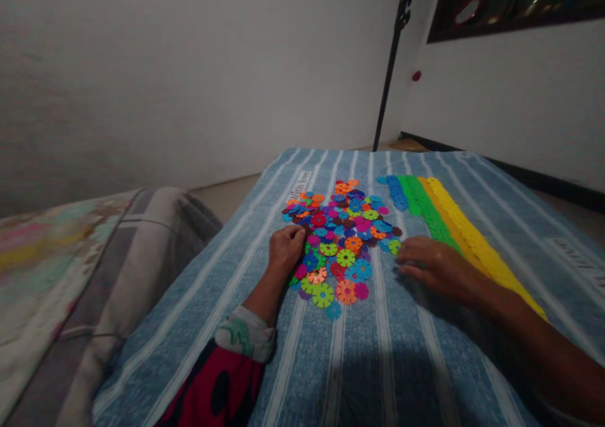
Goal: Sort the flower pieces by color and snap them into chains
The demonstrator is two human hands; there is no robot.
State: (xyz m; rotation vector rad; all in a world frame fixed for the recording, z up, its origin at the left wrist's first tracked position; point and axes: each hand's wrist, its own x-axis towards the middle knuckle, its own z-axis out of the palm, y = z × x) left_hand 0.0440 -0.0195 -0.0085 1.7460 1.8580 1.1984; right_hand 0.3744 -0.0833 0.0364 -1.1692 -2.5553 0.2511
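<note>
A loose pile of notched plastic flower discs (346,258) in many colours lies spread in the middle of the striped blue cloth. My left hand (287,247) is closed at the pile's left edge, fingers curled in. Whatever it may hold is hidden. On the pile's right side is my right hand (423,257), its fingers bent together, fingertips beside a lime-green disc (394,246). I cannot make out what is between them. Sorted discs lie overlapping in rows to the right: a short blue row (397,193), a green row (425,210), an orange-yellow row (447,225) and a long yellow row (482,238).
The striped cloth (189,326) covers the table. A black stand pole (390,68) rises behind the far edge. To the left is a surface draped with grey and patterned fabric (104,276). A white wall (189,68) stands behind.
</note>
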